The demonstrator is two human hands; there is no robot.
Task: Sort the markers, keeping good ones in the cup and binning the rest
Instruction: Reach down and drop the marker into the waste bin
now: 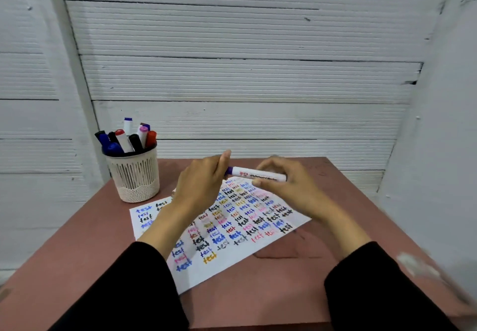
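Both hands raised over the paper (232, 230), backs up, a white marker (258, 174) level between them. Left hand (201, 183) grips its purple cap end; right hand (286, 183) pinches the barrel, fingers curled. Cup (134, 175) of markers stands on the surface (77, 248), back left.

You have a single head-worn wide-angle view, looking forward and down from close above the near edge of the table (77, 248). It faces the white panelled wall (232, 77) behind, and edges bend and blur outward.
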